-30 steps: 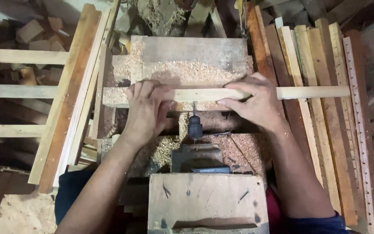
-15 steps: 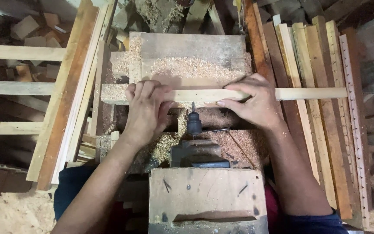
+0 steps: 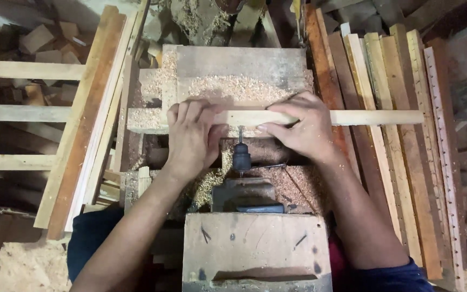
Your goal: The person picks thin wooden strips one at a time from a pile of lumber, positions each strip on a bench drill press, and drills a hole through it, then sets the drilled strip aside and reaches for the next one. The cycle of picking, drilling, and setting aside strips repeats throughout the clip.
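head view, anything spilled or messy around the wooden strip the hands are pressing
Yes: sawdust lies heaped on the work board behind the wooden strip, and more is scattered around the drill chuck below. Left hand and right hand press the strip flat.

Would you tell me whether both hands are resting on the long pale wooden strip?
Yes, the left hand and right hand both press flat on the long pale wooden strip above the drill chuck.
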